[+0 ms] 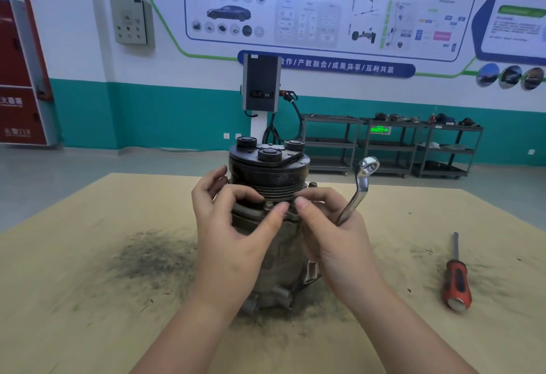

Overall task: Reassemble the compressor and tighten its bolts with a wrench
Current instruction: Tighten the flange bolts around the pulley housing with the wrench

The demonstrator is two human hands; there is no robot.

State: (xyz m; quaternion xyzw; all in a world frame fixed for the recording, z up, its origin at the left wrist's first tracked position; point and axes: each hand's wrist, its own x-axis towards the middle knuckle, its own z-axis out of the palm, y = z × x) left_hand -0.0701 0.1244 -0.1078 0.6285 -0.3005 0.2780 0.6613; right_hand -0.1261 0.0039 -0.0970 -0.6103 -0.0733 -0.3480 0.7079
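The compressor (267, 178) stands upright at the middle of the table, black pulley and clutch plate on top, grey body below. A bolt head (269, 204) shows at the flange just under the pulley. My left hand (233, 226) reaches in from the left, thumb and forefinger curled at that bolt. My right hand (331, 226) comes from the right, its fingertips at the same flange, and it holds a silver ring wrench (359, 190) whose ring end points up beside the pulley. Both hands cover most of the compressor body.
The table (88, 255) has a tan surface with dark grime smeared around the compressor. A red-and-black screwdriver (456, 279) lies at the right. Beyond the table stand a charging post (261, 84) and metal shelf carts (393, 143) by the wall.
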